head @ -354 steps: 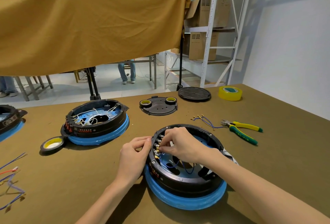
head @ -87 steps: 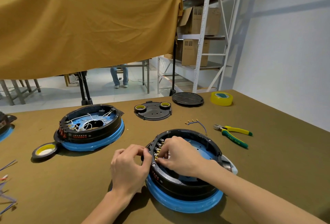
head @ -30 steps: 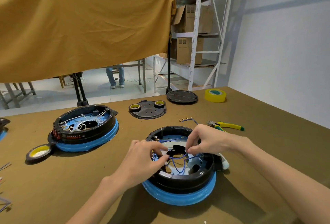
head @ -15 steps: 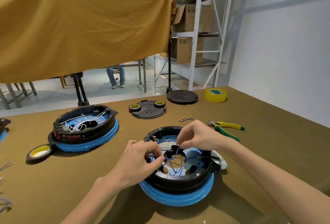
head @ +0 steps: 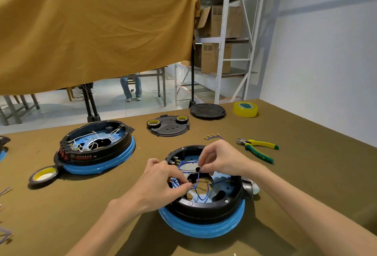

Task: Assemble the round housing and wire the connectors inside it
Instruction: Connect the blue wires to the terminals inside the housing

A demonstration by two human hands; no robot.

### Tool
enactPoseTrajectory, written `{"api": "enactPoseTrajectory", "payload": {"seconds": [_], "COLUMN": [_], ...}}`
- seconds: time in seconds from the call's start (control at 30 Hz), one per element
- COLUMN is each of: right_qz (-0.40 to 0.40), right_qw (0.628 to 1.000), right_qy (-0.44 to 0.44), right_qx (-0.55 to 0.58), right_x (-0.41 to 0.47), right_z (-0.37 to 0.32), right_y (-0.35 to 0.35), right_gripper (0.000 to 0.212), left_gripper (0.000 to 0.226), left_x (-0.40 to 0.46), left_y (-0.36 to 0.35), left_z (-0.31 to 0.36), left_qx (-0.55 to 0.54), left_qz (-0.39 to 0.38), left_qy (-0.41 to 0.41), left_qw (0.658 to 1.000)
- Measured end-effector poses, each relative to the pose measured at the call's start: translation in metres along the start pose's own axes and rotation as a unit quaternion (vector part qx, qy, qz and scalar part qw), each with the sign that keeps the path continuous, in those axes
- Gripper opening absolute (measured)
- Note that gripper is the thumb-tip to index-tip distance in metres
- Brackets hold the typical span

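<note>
The round housing (head: 206, 200) sits mid-table, left of the pliers (head: 257, 149). Inside it, the left hand (head: 161, 184) and right hand (head: 220, 158) each pinch blue wires (head: 195, 191). Wiring looks under way; next, probably seating a terminal on a connector.

Pliers (head: 257, 149) right of housing (head: 206, 211); second housing (head: 95, 145) left, well apart

An olive-brown cloth-covered table (head: 306, 174) carries two black round housings on blue rings, near (head: 204, 206) and left (head: 98, 147), and yellow-green pliers (head: 258, 149) at right.
</note>
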State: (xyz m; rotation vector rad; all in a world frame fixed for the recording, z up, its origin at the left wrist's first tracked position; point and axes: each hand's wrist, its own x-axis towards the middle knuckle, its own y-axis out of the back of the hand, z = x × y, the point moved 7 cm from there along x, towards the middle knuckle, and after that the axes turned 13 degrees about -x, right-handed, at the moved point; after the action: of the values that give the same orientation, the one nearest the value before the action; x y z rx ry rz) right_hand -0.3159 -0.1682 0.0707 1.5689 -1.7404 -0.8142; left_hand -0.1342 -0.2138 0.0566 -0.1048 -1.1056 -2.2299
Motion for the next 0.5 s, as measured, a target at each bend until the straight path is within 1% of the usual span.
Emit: {"api": "enactPoseTrajectory", "payload": {"seconds": [0.17,0.3,0.4,0.5], "right_qz": [-0.009,-0.012,-0.025,-0.018], "right_qw": [0.999,0.996,0.996,0.996], "right_qy": [-0.018,-0.041,-0.052,-0.060], "right_qx": [0.035,0.081,0.071,0.058], "right_x": [-0.005,-0.005,-0.002,0.003], "right_z": [0.003,0.007,0.007,0.007], "right_y": [0.009,0.010,0.001,-0.007], "right_gripper": [0.006,0.010,0.012,0.013], "left_gripper": [0.021,0.006,0.006,0.008], "left_x": [0.006,0.009,0.010,0.011], "left_y": [-0.001,-0.001,-0.004,-0.005], "left_z": [0.007,0.010,0.012,0.012], "left_qx": [0.001,-0.021,-0.037,-0.035], "left_qz": [-0.025,-0.054,-0.085,-0.115], "left_qy": [0.016,0.017,0.013,0.017], "left_qw": [1.000,0.998,0.996,0.993]}}
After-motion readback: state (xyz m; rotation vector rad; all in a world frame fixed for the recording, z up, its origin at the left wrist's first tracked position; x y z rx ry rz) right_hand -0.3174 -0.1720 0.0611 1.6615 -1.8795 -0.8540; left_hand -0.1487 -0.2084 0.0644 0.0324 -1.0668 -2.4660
